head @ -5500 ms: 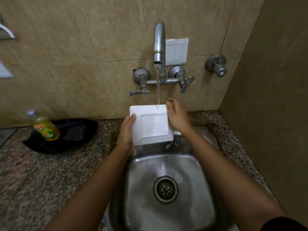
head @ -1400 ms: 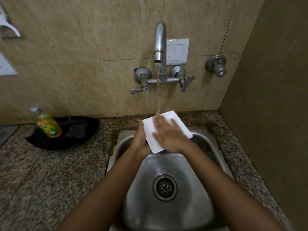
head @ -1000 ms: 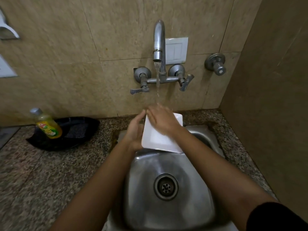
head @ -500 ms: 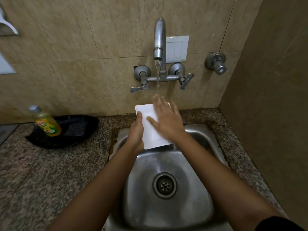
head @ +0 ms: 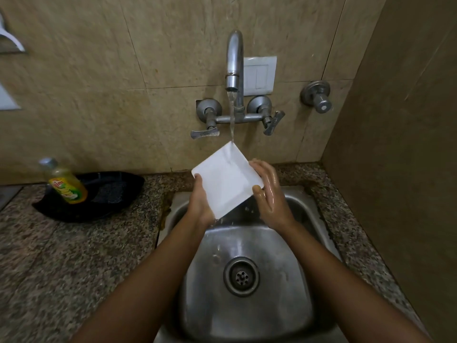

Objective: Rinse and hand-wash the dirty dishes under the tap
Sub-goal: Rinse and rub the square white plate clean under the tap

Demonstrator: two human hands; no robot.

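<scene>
A white square plate (head: 226, 178) is held tilted over the steel sink (head: 247, 305), one corner up under the water running from the tap (head: 233, 60). My left hand (head: 201, 201) grips the plate's lower left edge, thumb on its face. My wet right hand (head: 268, 191) holds the right edge, thumb on the rim and fingers behind it. Water drips from the plate's lowest corner into the basin.
A yellow dish-soap bottle (head: 65, 183) stands in a black tray (head: 103, 194) on the granite counter (head: 74, 256) at left. A wall valve (head: 317, 97) and a white switch plate (head: 259, 75) are behind the tap. A brown wall (head: 400, 144) closes the right side.
My right hand has slid off the plate's face to its right edge. The plate has turned, so a corner now points up into the stream.
</scene>
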